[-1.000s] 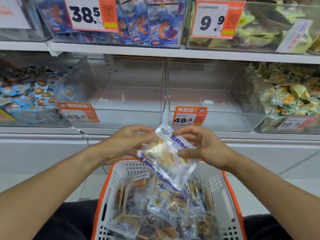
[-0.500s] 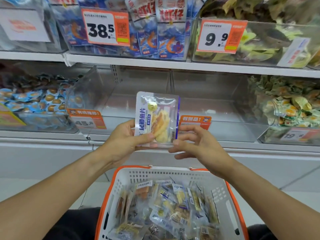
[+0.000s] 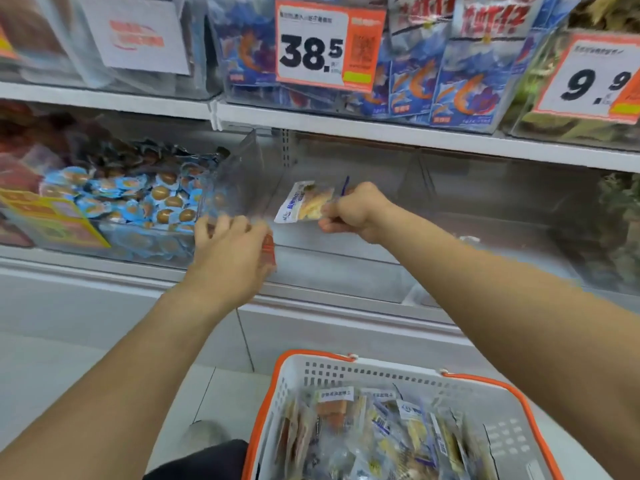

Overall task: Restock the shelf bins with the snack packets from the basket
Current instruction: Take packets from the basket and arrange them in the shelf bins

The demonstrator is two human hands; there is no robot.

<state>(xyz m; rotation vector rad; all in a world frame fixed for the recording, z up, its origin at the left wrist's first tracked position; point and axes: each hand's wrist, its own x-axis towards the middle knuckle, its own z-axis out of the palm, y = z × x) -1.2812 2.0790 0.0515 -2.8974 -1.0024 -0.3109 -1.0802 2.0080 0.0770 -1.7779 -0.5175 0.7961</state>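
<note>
You've got 2 hands, 1 packet held, 1 basket, 2 price tags you can read.

Your left hand (image 3: pixel 232 251) + right hand (image 3: pixel 353 211) = 2. 1 snack packet (image 3: pixel 304 201) up at the bins, 1 basket (image 3: pixel 398 375) w/ lots more packets, too many & too blurry to count. Tags: 38.5 tag (image 3: pixel 313 46) & 9.9 tag (image 3: pixel 595 81).

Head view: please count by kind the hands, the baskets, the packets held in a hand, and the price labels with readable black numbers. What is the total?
Hands: 2 (left hand, right hand)
White plastic basket with orange rim: 1
Clear snack packet, pinched by the right hand: 1
Orange-edged white price labels: 2 (38.5 label, 9.9 label)
Total: 6
</note>
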